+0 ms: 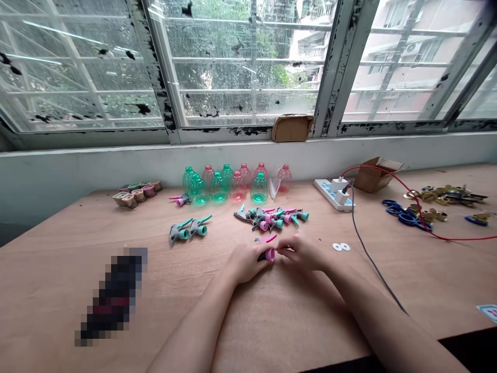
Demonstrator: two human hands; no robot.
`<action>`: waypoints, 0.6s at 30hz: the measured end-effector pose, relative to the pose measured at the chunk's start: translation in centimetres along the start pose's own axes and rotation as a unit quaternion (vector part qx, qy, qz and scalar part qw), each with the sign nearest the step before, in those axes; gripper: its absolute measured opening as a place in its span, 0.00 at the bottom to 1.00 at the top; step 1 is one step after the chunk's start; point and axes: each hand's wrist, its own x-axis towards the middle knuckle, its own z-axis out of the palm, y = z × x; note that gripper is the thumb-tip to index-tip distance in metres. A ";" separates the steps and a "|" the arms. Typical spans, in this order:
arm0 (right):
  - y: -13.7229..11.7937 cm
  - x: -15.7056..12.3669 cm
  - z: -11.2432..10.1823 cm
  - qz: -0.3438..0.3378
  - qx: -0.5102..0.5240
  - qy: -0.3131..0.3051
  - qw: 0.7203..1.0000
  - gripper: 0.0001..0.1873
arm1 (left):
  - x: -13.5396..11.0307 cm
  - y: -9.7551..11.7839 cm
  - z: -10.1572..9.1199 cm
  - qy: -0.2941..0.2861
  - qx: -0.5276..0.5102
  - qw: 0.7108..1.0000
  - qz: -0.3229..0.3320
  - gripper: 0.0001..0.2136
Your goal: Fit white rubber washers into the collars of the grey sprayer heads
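My left hand point(245, 261) and my right hand point(301, 252) meet on the plywood table point(186, 290), both holding a dark plastic spray trigger head point(268, 254) with a pink nozzle. The right fingertips pinch at the pink end. A loose pink trigger lever point(267, 238) lies just beyond my hands. Farther back is a heap of grey spray heads point(272, 219) with teal and pink parts. Two teal-nozzled spray heads point(189, 229) lie to the left. Green and pink plastic bottles point(221, 184) stand in rows behind them.
Small tan and pink parts point(135, 194) lie at the far left. A pixelated object point(112, 295) covers part of the near left table. To the right are white washers point(341, 247), a power strip point(333, 194), cables, a cardboard box point(375, 175), and blue and brass pieces point(427, 207). A window sill backs the table.
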 end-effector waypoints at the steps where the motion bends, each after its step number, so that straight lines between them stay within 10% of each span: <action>1: 0.1 0.0 0.0 0.000 0.006 -0.001 1.000 0.08 | 0.0 0.0 0.0 0.001 -0.003 1.000 0.001 0.18; 18: 0.7 0.2 -0.1 0.017 0.146 -0.006 0.989 0.08 | 0.0 0.2 0.1 0.011 -0.014 1.000 -0.013 0.18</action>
